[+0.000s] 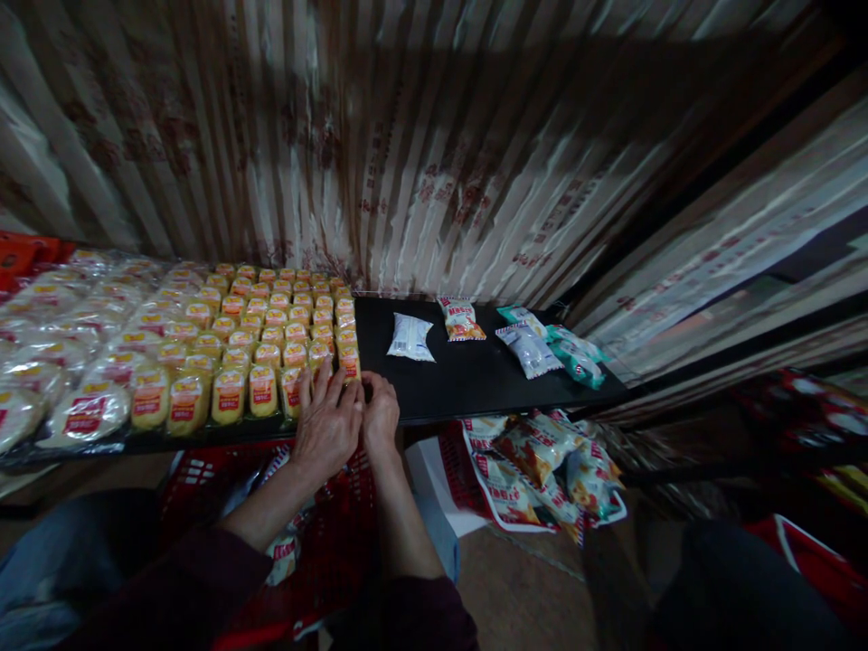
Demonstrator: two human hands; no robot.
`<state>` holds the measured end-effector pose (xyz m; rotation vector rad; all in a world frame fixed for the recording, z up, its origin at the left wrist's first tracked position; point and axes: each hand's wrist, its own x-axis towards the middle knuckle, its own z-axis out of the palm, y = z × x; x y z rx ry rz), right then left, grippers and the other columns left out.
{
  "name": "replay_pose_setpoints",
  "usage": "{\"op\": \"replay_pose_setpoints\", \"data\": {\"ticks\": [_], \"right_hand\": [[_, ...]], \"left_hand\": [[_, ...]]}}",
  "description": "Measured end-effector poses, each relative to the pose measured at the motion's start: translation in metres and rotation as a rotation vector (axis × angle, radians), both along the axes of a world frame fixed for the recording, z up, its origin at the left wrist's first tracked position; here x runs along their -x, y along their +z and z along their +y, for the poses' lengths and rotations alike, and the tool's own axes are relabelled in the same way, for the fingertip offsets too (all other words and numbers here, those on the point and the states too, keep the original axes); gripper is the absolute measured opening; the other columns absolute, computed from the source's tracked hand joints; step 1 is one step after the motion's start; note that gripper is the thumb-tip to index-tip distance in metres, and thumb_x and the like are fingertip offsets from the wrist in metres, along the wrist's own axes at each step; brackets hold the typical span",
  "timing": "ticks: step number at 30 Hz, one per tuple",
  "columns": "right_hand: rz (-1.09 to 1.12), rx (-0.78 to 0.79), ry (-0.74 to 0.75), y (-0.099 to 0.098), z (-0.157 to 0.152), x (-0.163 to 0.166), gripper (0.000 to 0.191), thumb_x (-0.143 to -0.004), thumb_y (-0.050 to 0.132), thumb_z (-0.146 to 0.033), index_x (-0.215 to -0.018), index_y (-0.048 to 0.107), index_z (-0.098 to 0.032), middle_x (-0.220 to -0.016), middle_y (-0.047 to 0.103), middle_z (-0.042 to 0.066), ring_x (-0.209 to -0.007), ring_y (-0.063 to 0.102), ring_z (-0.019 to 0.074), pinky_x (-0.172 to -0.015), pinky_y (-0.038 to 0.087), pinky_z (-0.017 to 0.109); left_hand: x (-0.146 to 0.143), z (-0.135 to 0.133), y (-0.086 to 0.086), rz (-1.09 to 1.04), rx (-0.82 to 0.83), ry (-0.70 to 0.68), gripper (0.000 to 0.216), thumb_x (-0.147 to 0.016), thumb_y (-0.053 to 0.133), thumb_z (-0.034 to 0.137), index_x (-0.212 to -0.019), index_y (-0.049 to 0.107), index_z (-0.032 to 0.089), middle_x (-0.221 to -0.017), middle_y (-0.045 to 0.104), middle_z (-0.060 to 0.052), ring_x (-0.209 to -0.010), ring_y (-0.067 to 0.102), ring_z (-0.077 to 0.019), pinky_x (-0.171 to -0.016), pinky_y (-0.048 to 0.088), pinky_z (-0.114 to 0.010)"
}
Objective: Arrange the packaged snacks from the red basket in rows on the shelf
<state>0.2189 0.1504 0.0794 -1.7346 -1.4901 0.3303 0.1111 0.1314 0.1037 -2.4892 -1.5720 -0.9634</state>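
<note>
My left hand (327,423) lies with fingers stretched over the front right end of the rows of small yellow snack packets (264,339) on the black shelf (467,380). My right hand (380,414) is beside it at the shelf's front edge, fingers curled in, touching the left hand and the last packet (349,363). What the curled fingers hold, if anything, is hidden.
A white packet (410,337), an orange-red packet (461,319) and several green and white packets (552,348) lie on the shelf's right half. Larger round wrapped packs (68,362) fill the left. A red basket (325,533) and a bag of snacks (542,466) sit below.
</note>
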Motion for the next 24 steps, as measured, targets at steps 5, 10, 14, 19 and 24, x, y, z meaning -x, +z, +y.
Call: {"op": "replay_pose_setpoints", "data": {"ticks": [5,10,14,19,24], "right_hand": [[0.033,-0.099,-0.060,0.001,-0.001,-0.001,0.036,-0.092,0.040,-0.034,-0.109,0.063,-0.013,-0.106,0.065,0.014,-0.101,0.056,0.0235,-0.093,0.042,0.039],[0.266,-0.100,-0.018,0.009,0.006,-0.005,0.055,-0.094,0.026,-0.048,-0.121,0.057,-0.011,-0.124,0.060,0.016,-0.118,0.052,0.0221,-0.104,0.037,0.039],[0.418,-0.033,0.084,0.019,0.026,-0.008,0.068,-0.092,0.023,-0.060,-0.133,0.049,-0.012,-0.141,0.049,0.013,-0.133,0.041,0.0208,-0.113,0.027,0.038],[0.531,-0.002,0.179,0.022,0.062,-0.009,0.079,-0.087,0.023,-0.069,-0.141,0.041,-0.014,-0.150,0.037,0.008,-0.142,0.028,0.0179,-0.118,0.016,0.035],[0.554,0.072,0.205,0.011,0.076,0.000,0.080,-0.086,0.023,-0.072,-0.140,0.043,-0.017,-0.148,0.041,0.006,-0.141,0.030,0.0196,-0.118,0.018,0.036]], "left_hand": [[0.010,-0.009,-0.009,0.015,-0.014,-0.028,0.042,-0.086,0.046,0.024,-0.124,0.060,0.012,-0.145,0.044,-0.012,-0.142,0.022,-0.0320,-0.116,0.013,-0.055],[0.021,-0.013,-0.018,0.045,-0.025,-0.029,0.047,-0.085,0.050,0.028,-0.129,0.056,0.014,-0.150,0.036,-0.013,-0.144,0.017,-0.0311,-0.116,0.010,-0.055],[0.028,-0.012,-0.020,0.054,-0.041,-0.029,0.049,-0.085,0.051,0.029,-0.131,0.054,0.014,-0.150,0.035,-0.014,-0.144,0.016,-0.0304,-0.116,0.011,-0.054],[0.033,-0.005,-0.018,0.051,-0.058,-0.033,0.047,-0.086,0.048,0.030,-0.131,0.054,0.014,-0.148,0.038,-0.014,-0.143,0.021,-0.0293,-0.115,0.014,-0.053],[0.038,0.001,-0.016,0.070,-0.046,-0.050,0.045,-0.087,0.045,0.027,-0.130,0.056,0.015,-0.148,0.039,-0.013,-0.141,0.026,-0.0287,-0.115,0.018,-0.052]]}}
